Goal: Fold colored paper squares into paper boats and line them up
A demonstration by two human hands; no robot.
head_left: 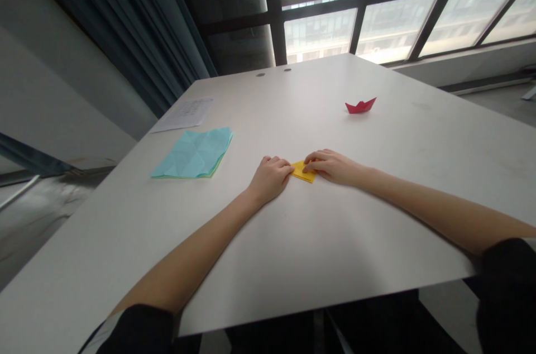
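A small piece of folded yellow paper (307, 176) lies on the white table, between my two hands. My left hand (271, 180) is closed at its left corner, with the fingertips on the paper and the other fingers curled under. From the right, my right hand (331, 166) has its thumb and fingers bent onto the upper right part of the paper, covering that edge. The paper looks flat and layered, but its exact folds are too small to make out. Farther back to the right stands a red paper boat (360, 107).
To the left rests a stack of creased paper squares (192, 154), light blue on top with green beneath. Behind it is a white printed sheet (184, 115). The table's (335, 264) near edge runs just before my body; windows and a dark curtain (138, 19) stand beyond.
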